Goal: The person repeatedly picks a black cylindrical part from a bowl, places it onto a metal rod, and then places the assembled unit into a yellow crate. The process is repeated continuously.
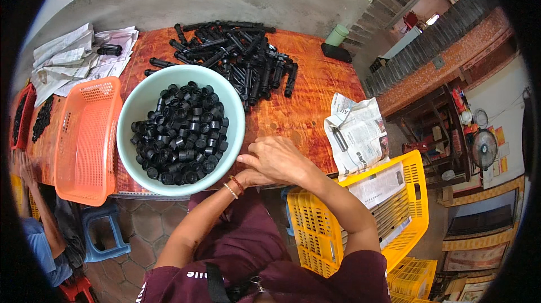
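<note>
My right hand [279, 159] is at the front edge of the wooden table, just right of a pale green basin [239, 128]. Its fingers are curled and crossed over my left hand [255, 178], and whatever they grip, if anything, is hidden. Beaded bracelets [232, 189] circle my left wrist. The fingers of that hand are mostly covered by the right one. Many short black plastic caps [183, 134] fill the basin. Behind it lies a heap of long black tubes [248, 63], tangled in all directions.
An orange basket [84, 139] stands left of the basin, newspapers [73, 58] behind it. At right, folded newspaper [358, 134] bears one black tube; a yellow crate [414, 190] sits below. A green cup [337, 35] stands far right. Another person's arm [42, 207] reaches in at left.
</note>
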Demonstrator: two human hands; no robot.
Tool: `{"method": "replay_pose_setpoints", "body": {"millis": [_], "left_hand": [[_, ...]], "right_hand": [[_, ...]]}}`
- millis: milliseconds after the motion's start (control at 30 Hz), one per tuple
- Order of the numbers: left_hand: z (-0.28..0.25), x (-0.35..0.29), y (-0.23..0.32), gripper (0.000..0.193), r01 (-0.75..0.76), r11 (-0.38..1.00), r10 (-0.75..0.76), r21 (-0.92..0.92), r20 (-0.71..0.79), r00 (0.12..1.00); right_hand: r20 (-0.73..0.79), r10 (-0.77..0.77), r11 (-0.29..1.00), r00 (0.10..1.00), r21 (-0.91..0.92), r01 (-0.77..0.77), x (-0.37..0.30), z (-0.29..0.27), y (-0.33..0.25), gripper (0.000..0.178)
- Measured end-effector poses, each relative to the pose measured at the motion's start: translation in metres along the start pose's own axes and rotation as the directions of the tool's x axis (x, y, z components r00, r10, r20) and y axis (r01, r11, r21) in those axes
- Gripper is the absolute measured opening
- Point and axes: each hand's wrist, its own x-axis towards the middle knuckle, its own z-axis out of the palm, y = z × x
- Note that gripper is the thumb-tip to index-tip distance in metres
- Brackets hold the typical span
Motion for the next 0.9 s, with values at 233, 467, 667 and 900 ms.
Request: {"method": "replay_pose_setpoints", "body": {"millis": [233,467,667,900], "left_hand": [[0.030,0.006,0.009,0.042,-0.015,0.997,0.034,0.072,-0.265,0.964],[0.054,0.010,0.016,0.040,0.046,0.994,0.007,0.095,-0.497,0.868],[0.055,0.011,0.028,0.038,0.110,0.992,-0.053,0.069,-0.555,0.830],[0.029,-0.016,0.067,0.033,0.262,0.953,-0.300,-0.151,-0.363,0.882]], "right_hand": [[-0.153,0.002,0.997,0.988,0.078,0.010,-0.003,0.004,0.004,0.040],[-0.231,0.041,0.997,0.972,0.074,-0.025,-0.010,0.011,0.007,0.040],[-0.126,0.224,0.972,0.966,0.099,-0.212,-0.007,-0.010,-0.002,0.042],[-0.356,0.635,0.434,0.685,0.899,0.065,-0.034,0.019,0.073,0.045]]}}
